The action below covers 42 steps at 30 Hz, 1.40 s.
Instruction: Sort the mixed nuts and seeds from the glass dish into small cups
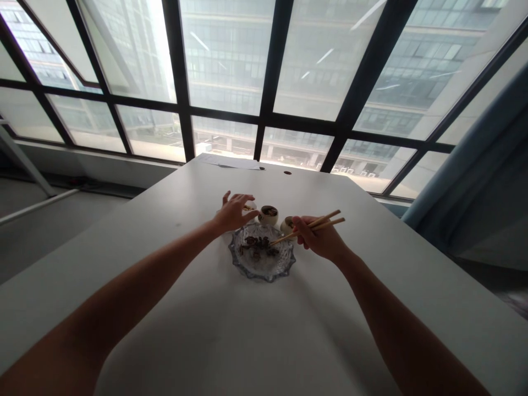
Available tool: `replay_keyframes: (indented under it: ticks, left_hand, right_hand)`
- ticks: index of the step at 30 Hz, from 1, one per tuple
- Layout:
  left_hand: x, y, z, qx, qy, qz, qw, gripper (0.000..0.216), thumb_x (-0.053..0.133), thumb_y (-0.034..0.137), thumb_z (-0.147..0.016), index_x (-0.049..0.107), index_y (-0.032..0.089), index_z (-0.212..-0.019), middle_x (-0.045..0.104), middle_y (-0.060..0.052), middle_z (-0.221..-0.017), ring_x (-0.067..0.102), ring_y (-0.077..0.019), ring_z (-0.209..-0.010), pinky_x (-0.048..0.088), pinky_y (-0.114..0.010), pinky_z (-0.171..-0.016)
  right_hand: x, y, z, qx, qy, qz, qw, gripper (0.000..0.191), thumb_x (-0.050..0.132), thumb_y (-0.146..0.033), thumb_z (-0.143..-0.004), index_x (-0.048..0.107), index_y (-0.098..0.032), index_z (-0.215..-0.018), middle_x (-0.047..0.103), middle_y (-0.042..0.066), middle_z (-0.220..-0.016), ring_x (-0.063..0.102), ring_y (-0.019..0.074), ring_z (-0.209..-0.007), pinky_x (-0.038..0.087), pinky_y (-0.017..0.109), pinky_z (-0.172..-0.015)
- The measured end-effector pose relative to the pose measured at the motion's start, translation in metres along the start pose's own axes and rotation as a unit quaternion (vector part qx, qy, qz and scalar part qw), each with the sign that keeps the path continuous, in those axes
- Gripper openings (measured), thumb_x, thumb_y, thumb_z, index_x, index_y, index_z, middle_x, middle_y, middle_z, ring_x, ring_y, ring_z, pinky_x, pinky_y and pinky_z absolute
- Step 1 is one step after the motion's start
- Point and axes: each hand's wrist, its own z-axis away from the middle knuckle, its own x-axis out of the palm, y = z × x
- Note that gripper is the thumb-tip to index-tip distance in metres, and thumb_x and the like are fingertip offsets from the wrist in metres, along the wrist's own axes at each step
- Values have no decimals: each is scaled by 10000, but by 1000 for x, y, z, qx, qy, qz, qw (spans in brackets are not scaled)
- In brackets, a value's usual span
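My right hand point(317, 237) is closed around a pair of wooden chopsticks point(325, 221), whose tips reach into a clear glass bowl point(264, 273) with a scalloped rim. Dark brown, dried-looking pieces point(258, 243) lie in the bowl near the tips; whether the tips pinch one I cannot tell. Behind the bowl stands a small pale cup point(268, 216) with dark bits inside. Another small cup point(287, 224) is partly covered by my right hand. With fingers apart, my left hand point(235, 212) hovers by a third cup point(249, 207), partly hiding it.
The white table point(264, 335) stretches away to large dark-framed windows. White paper sheets point(231, 161) lie at its far edge, close to a round hole point(287, 172) in the tabletop. A blue-grey curtain point(478, 165) hangs at the right.
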Motion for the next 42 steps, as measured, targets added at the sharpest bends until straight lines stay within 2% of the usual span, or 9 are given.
replay_keyframes:
  ticks: [4,9,12,15,25,29,42]
  left_hand:
    - [-21,-29,51,-45,74,-3,996,414,538,507,-907,580,226,-1209,640,-104,-1346,535,-279,-1317,205,-537,-1200]
    - [-16,-54,85,-103,111,13,988,523,547,543,-884,526,197,-1275,604,-146,-1372,530,-311,-1317,340,-526,-1141]
    - [-6,-60,88,-136,110,45,984,638,573,575,-853,470,171,-1336,569,-183,-1396,527,-332,-1316,381,-536,-1117]
    - [0,-62,86,-140,98,88,981,722,612,597,-814,434,168,-1367,559,-193,-1396,568,-329,-1267,433,-524,-1082]
    - [5,-67,86,-143,86,129,977,687,610,541,-829,415,188,-1385,643,-169,-1274,636,-298,-1181,527,-506,-969]
    - [7,-69,86,-138,88,124,979,687,619,532,-828,427,179,-1385,671,-167,-1216,645,-296,-1166,520,-508,-980]
    - [8,-72,84,-134,94,137,977,623,619,504,-834,458,199,-1353,683,-151,-1211,658,-282,-1150,533,-492,-962]
  right_hand:
    - [0,-3,1,5,-32,9,999,660,470,-791,-850,617,-168,-690,609,30,-499,516,111,-373,373,216,-357]
    - [-3,-9,3,-12,-40,9,999,650,482,-781,-853,618,-169,-678,610,28,-494,523,111,-379,381,214,-358]
    - [-5,-9,3,-12,-19,-1,1000,658,479,-782,-853,622,-171,-653,594,24,-473,521,112,-371,382,212,-350]
    - [-6,-5,2,-7,-17,-6,1000,647,500,-775,-846,628,-173,-646,588,18,-456,510,109,-355,369,207,-333]
    - [-7,2,0,4,-17,-20,1000,637,542,-780,-813,637,-169,-659,603,20,-450,509,106,-334,372,202,-320]
    - [-8,3,0,-8,-17,-13,1000,640,544,-779,-813,637,-168,-646,608,23,-455,517,107,-344,381,203,-329]
    - [-7,8,-2,-17,-27,-24,999,581,587,-730,-825,637,-178,-651,635,29,-493,574,126,-397,436,211,-364]
